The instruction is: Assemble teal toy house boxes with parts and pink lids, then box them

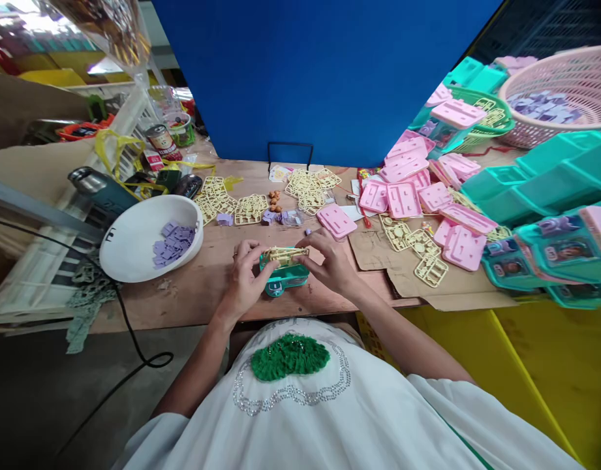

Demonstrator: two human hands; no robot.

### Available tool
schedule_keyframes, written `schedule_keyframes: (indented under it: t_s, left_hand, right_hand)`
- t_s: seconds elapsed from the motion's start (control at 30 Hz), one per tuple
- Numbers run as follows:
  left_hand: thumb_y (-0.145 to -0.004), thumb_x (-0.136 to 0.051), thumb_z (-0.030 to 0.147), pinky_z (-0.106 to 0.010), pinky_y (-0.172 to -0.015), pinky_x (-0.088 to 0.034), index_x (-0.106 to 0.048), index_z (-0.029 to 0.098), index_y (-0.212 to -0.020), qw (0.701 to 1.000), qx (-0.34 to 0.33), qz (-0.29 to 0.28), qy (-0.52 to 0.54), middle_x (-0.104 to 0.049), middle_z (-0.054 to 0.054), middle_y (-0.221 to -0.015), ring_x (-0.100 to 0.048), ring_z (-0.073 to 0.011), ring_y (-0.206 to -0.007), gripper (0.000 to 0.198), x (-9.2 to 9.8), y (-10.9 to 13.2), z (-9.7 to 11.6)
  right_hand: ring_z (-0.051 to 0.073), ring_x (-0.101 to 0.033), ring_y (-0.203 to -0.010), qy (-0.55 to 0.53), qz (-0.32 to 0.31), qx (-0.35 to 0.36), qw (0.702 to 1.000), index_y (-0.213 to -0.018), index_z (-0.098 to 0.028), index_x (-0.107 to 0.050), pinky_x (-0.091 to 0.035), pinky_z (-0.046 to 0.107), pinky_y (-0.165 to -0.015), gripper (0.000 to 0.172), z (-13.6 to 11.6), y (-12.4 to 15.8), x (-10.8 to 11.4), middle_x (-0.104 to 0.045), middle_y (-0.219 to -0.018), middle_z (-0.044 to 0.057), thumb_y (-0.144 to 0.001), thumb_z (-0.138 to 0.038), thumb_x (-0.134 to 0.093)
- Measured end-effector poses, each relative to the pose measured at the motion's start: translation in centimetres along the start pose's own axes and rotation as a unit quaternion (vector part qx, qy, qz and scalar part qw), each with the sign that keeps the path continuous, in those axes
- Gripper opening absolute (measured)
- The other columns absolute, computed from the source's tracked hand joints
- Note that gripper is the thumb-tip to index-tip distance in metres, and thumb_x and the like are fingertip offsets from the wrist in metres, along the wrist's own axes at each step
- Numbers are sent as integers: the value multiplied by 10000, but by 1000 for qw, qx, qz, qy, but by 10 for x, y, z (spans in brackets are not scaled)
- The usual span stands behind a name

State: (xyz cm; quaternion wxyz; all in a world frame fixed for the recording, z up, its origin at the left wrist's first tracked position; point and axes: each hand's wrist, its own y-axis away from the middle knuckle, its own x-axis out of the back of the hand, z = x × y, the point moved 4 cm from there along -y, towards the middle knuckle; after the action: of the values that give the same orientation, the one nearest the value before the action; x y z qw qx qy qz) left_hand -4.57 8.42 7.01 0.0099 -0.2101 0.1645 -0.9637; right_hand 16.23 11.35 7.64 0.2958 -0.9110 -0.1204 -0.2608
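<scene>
Both my hands hold a cream plastic parts frame (283,256) over a small teal plastic box (285,279) at the table's front edge. My left hand (248,271) pinches the frame's left end between thumb and fingers. At its right end, my right hand (324,261) closes thumb and fingers on it. The box lies beneath, partly covered by the frame and my fingers; whether the frame touches the box I cannot tell. Beyond my right hand lies a pink slotted plate (336,221). Further cream parts frames (251,209) lie behind my hands.
On the left stand a white bowl (119,228) with purple pieces and a metal flask (99,189). A blue panel (310,78) rises behind. At right are pink plates (402,199), cardboard (378,251), stacked teal boxes (549,176) and a pink basket (520,98).
</scene>
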Motion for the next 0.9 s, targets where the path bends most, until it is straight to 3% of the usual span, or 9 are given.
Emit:
schedule_keyframes:
  t_s: [0.13, 0.27, 0.4, 0.57, 0.73, 0.9]
  left_hand:
    - [-925, -721, 306, -324, -881, -648, -754, 208, -1080, 1000, -7, 5, 7, -612, -112, -1218, -631, -244, -1210, 186, 0, -1, -6]
    - [-897, -734, 307, -367, -933, -647, -760, 206, -1091, 998, 29, -39, 30, -616, -130, -1296, -627, -274, -1289, 221, -6, 1, -21]
    - [-887, -718, 257, -423, -1055, -587, -758, 203, -1089, 999, 24, -28, -4, -649, -123, -1282, -666, -264, -1243, 212, -7, 3, -26]
    - [-908, -673, 207, -391, -987, -596, -751, 213, -1048, 998, -10, -23, -62, -698, -105, -1200, -706, -252, -1130, 161, -4, 0, -18]
    - [-898, -722, 264, -399, -1005, -583, -732, 211, -1103, 999, -9, -22, -40, -695, -109, -1211, -701, -259, -1152, 212, -2, -2, -17]
    - [-898, -741, 283, -385, -982, -592, -732, 219, -1099, 999, -14, -2, -53, -676, -115, -1239, -685, -267, -1198, 212, 0, 0, -15]
  right_hand:
    - [241, -599, -894, 10, 9, 14, 1000, -935, -212, -691, -465, 369, -802, 242, 1, -1, 1, -695, -885, 69, -1031, -429, -645]
    - [233, -570, -858, 40, -14, 42, 998, -947, -207, -696, -464, 361, -769, 165, 2, -1, -6, -672, -843, 61, -1032, -340, -646]
    - [228, -590, -886, 78, -9, 57, 995, -985, -200, -731, -498, 356, -767, 151, 4, 3, -15, -655, -933, 85, -1034, -307, -637]
    - [176, -628, -789, 38, 0, 40, 998, -1148, -212, -753, -509, 304, -697, 183, 5, 9, -15, -658, -956, 71, -1044, -288, -623]
    - [175, -660, -796, 6, 41, 51, 998, -989, -211, -779, -521, 305, -709, 166, 5, 11, -9, -701, -910, 72, -1036, -273, -632]
    - [190, -633, -802, -5, 37, 14, 999, -915, -208, -797, -516, 332, -700, 286, 13, 17, -18, -671, -910, 92, -1049, -372, -605]
